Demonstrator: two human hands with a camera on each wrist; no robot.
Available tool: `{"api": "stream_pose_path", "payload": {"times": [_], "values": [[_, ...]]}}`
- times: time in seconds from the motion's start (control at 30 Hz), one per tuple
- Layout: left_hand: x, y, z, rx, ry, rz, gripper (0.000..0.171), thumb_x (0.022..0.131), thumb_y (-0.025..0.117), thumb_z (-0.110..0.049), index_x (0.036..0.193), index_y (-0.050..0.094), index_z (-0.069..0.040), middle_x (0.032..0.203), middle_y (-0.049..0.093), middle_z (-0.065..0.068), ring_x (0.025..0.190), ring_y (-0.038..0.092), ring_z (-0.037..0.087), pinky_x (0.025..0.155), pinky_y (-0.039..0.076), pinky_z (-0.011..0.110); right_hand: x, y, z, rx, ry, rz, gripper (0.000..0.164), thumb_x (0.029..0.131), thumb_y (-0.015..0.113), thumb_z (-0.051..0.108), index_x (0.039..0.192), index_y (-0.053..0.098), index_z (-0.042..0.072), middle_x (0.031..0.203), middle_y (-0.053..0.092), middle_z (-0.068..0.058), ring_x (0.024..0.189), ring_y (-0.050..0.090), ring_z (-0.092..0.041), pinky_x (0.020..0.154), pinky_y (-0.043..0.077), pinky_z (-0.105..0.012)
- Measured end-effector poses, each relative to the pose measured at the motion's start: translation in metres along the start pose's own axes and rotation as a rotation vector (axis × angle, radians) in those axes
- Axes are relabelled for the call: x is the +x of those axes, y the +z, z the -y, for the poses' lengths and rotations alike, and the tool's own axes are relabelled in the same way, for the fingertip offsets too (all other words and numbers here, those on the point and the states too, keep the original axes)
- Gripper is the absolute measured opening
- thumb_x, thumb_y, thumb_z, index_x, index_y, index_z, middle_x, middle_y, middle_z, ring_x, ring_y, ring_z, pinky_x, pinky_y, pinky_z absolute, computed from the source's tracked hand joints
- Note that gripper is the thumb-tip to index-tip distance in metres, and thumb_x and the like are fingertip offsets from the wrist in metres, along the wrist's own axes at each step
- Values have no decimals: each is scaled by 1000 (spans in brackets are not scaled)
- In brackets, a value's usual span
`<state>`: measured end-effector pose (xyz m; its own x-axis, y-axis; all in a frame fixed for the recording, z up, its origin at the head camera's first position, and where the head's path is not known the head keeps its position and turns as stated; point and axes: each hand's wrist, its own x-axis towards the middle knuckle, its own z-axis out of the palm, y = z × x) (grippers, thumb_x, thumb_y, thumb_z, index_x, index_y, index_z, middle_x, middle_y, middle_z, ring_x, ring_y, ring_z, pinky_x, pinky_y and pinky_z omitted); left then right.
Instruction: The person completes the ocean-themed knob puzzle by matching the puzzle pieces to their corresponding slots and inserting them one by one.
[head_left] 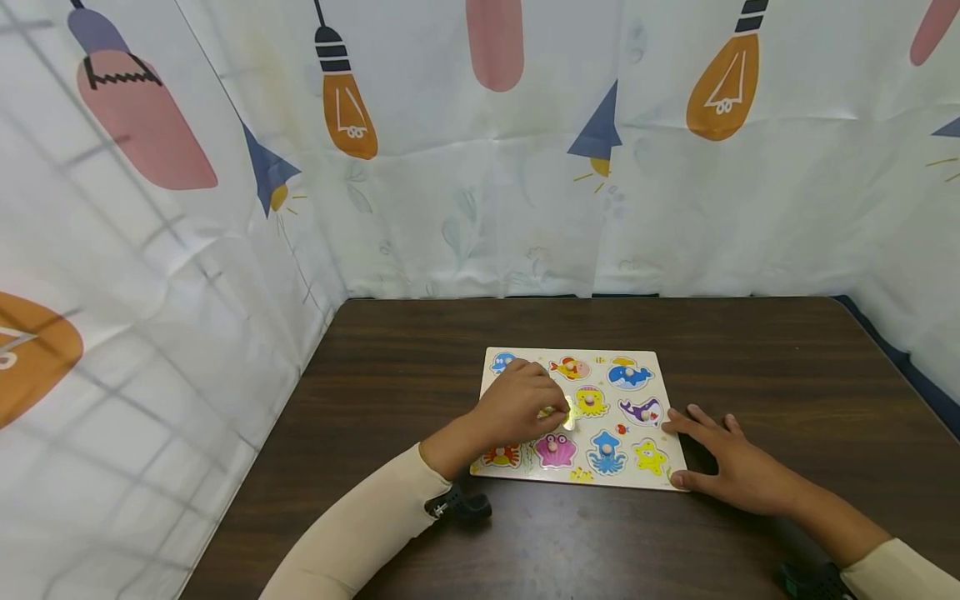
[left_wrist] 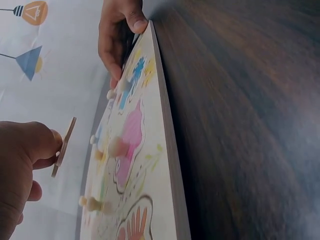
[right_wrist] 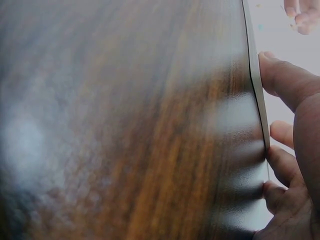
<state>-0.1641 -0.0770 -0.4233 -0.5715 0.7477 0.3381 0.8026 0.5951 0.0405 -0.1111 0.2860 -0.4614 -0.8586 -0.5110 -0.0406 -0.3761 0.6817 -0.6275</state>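
A pale wooden peg puzzle board [head_left: 637, 480] lies flat on the table, showing sea-animal pictures. Above its left-middle part, my left hand [head_left: 525, 404] pinches a thin wooden puzzle piece [left_wrist: 64, 150] between thumb and fingers. The piece is tilted and clear of the board; its picture is mostly hidden. Around it are a pink shell [head_left: 555, 451], a yellow octopus [head_left: 592, 402] and a red crab [head_left: 501, 456], the last partly covered by the wrist. My right hand [head_left: 738, 467] rests at the board's right edge, fingers spread, with the thumb at the near corner.
Also on the board are a blue squid [head_left: 606, 454], a yellow starfish [head_left: 649, 457], a blue whale [head_left: 630, 377] and a red-yellow fish [head_left: 572, 368]. The dark wooden table [head_left: 405, 358] extends around it. A printed white curtain [head_left: 480, 208] hangs behind and at the sides.
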Motion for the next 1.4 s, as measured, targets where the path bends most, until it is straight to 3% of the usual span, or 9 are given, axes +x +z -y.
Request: {"api": "stream_pose_path", "payload": {"times": [0.23,0.53,1.4], "values": [[9,3,-10,9,16,35,7,94,72,-31,96,79,-29,95,72,-20,99,57,7,94,39,32,1,0,0,-1,0,2,78,87,75,53,150,49,14,162,32,-20,149,19,-51,115,-7,-68],[17,7,-21,45,72,23,9,95,70,-30,94,79,-32,97,72,-20,100,57,8,91,39,31,0,0,0,0,2,-1,79,88,75,53,151,48,15,162,32,-21,148,19,-52,115,-7,-68],[36,24,-52,86,102,77,11,96,68,-38,99,79,-37,99,70,-25,103,55,5,93,37,29,1,1,-2,3,3,7,79,87,74,56,151,48,17,163,32,-19,149,18,-52,114,-7,-69]]}}
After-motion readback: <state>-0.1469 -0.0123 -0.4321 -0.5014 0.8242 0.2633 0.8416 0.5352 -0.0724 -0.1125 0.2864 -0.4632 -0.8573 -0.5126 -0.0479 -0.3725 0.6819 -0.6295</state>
